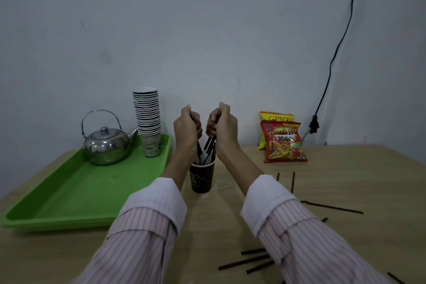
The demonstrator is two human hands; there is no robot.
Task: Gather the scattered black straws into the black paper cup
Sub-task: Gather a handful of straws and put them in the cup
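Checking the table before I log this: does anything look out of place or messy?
Yes: black straws lie scattered on the right of the table, some by the right sleeve, a bent straw further back, not in the black paper cup. Nothing looks spilled or broken.

**One cup, two grips, at least eight loose straws**

One bench (pixel 345 168) carries one black paper cup (pixel 202 178). Two grips are in view: the left grip (pixel 187 124) and the right grip (pixel 222 123). Each is closed round held straws (pixel 209 144), bunched too tightly to count. At least eight loose straws (pixel 332 207) lie on the bench: three by the right sleeve at the near edge, two beyond that sleeve, one long bent one, one short stub and one at the lower right corner. There is one green tray (pixel 57 221), one steel kettle (pixel 106 145), and one stack of paper cups (pixel 147 117) with too many rims to count. Two snack bags (pixel 284 143) are present, with one cable (pixel 341 41) and one plug (pixel 314 124).
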